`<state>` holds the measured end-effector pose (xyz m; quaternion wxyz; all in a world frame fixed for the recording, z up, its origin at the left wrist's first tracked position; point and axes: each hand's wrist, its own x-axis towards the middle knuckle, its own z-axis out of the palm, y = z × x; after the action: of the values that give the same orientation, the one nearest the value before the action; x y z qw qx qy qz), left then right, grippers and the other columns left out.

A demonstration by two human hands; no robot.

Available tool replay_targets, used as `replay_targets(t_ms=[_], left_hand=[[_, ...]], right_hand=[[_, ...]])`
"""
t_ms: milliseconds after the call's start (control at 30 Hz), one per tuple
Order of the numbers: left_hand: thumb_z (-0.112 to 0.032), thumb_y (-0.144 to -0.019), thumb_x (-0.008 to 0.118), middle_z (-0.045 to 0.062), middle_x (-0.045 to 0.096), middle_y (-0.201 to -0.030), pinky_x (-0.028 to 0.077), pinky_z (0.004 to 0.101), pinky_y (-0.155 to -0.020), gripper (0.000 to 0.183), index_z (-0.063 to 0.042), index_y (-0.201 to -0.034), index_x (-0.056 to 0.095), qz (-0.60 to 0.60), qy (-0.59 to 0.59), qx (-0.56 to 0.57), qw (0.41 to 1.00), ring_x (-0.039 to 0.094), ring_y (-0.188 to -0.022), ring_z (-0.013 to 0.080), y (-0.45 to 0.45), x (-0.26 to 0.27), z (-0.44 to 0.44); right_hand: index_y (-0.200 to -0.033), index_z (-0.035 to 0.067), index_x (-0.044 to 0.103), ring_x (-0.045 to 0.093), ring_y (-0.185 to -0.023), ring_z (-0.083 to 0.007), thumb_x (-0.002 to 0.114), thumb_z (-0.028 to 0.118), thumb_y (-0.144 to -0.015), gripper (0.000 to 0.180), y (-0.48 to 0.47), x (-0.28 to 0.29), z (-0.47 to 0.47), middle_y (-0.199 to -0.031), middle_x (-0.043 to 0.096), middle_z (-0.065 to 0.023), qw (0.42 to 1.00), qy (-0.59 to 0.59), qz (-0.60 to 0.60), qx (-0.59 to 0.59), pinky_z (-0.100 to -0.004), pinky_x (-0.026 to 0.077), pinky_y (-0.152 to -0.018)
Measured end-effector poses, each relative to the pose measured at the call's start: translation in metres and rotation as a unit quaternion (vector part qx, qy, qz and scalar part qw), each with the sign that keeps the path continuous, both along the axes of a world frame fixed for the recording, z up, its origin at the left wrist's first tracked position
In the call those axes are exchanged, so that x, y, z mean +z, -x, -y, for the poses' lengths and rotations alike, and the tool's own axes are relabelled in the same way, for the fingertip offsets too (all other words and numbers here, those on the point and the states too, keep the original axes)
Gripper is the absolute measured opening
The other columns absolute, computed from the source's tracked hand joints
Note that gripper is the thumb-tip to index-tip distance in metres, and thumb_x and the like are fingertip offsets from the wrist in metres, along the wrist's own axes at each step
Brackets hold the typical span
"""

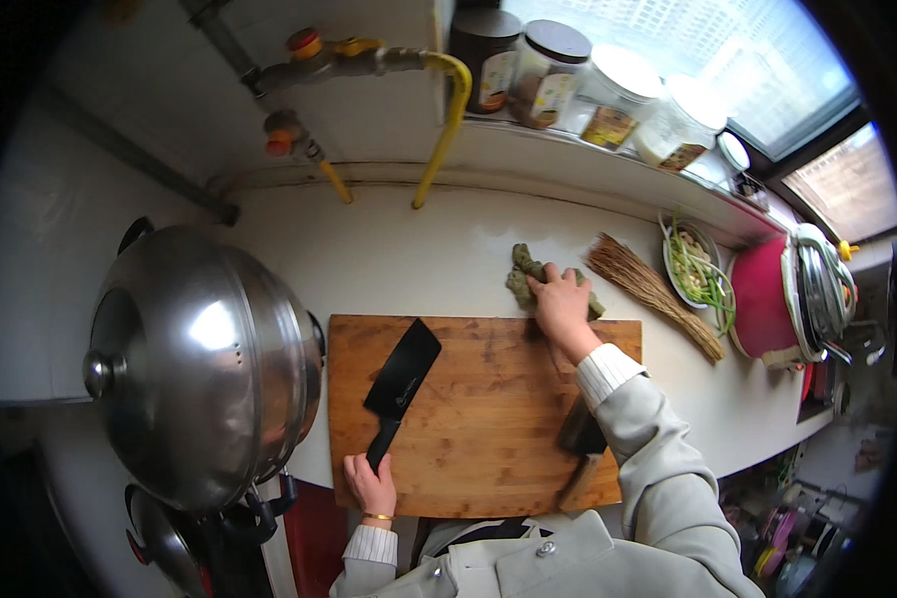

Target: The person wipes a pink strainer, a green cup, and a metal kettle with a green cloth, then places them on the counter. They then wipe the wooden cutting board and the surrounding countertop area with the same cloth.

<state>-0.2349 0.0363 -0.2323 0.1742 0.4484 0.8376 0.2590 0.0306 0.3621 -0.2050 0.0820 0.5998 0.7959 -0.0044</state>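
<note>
My right hand [564, 303] reaches over the far edge of the wooden cutting board [486, 418] and rests on a crumpled green cloth [527, 269] on the white counter. Its fingers are spread over the cloth; whether they grip it is unclear. At the board's near left, my left hand [371, 482] is at the handle end of a black cleaver [404, 374], whose blade lies flat on the board. How firmly the fingers hold the handle cannot be told. A second knife with a wooden handle [581, 478] lies on the board's right side, partly hidden under my right sleeve.
A large lidded steel pot [209, 359] stands close left of the board. On the counter to the right are a straw whisk brush [650, 291], a bowl of green onions and garlic [691, 261] and a red cooker [766, 299]. Jars [549, 75] line the windowsill; a yellow gas pipe [448, 134] descends behind.
</note>
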Motion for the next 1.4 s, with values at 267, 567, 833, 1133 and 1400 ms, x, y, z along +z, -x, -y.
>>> replay_targets(t_ms=[267,567,833,1133,1400], left_hand=[[-0.016,-0.082,0.067,0.017,0.043,-0.088,0.039,0.0439,-0.077,0.026,0.002,-0.088,0.048,-0.042,0.019,-0.017,0.999,0.046,-0.086,0.0356,-0.004,0.001,-0.001],[-0.014,-0.081,0.068,0.017,0.043,-0.088,0.039,0.0433,-0.076,0.027,0.003,-0.091,0.048,-0.037,0.035,-0.031,0.998,0.046,-0.085,0.0359,-0.002,0.007,0.001],[-0.013,-0.082,0.068,0.017,0.042,-0.089,0.04,0.0427,-0.075,0.028,0.003,-0.096,0.049,-0.043,0.024,-0.061,0.997,0.046,-0.083,0.0361,0.002,0.005,0.0],[-0.025,-0.082,0.068,0.016,0.047,-0.088,0.041,0.0439,-0.075,0.029,-0.001,-0.089,0.052,-0.087,0.086,-0.112,0.986,0.049,-0.085,0.0366,0.01,0.018,-0.009],[-0.034,-0.077,0.071,0.011,0.05,-0.095,0.041,0.044,-0.079,0.036,-0.006,-0.097,0.06,-0.195,0.243,-0.119,0.943,0.051,-0.093,0.0322,0.007,0.047,-0.021]], right_hand=[[-0.118,0.027,0.063,0.044,-0.115,-0.0242,0.055,0.013,-0.084,0.038,0.066,-0.007,0.034,-0.123,0.049,-0.0034,0.984,0.028,-0.141,0.107,-0.0483,0.037,-0.092],[-0.105,0.023,0.071,0.051,-0.102,-0.0276,0.062,0.009,-0.074,0.036,-0.043,0.004,0.016,-0.112,0.055,-0.0035,0.985,0.035,-0.117,-0.119,-0.0446,0.039,-0.082],[-0.105,0.016,0.067,0.059,-0.1,-0.0289,0.056,0.02,-0.086,0.023,-0.057,0.017,0.006,-0.113,0.06,-0.0092,0.948,0.116,-0.275,-0.11,-0.0552,0.039,-0.091],[-0.111,0.005,0.055,0.049,-0.113,-0.0308,0.054,0.003,-0.079,0.032,-0.237,-0.035,0.059,-0.115,0.055,-0.0142,0.906,-0.264,-0.041,-0.327,-0.0426,0.04,-0.093],[-0.112,0.01,0.055,0.045,-0.112,-0.0286,0.073,0.012,-0.064,0.051,-0.254,-0.009,0.057,-0.111,0.049,-0.0092,0.945,-0.177,-0.063,-0.266,-0.0416,0.035,-0.096]])
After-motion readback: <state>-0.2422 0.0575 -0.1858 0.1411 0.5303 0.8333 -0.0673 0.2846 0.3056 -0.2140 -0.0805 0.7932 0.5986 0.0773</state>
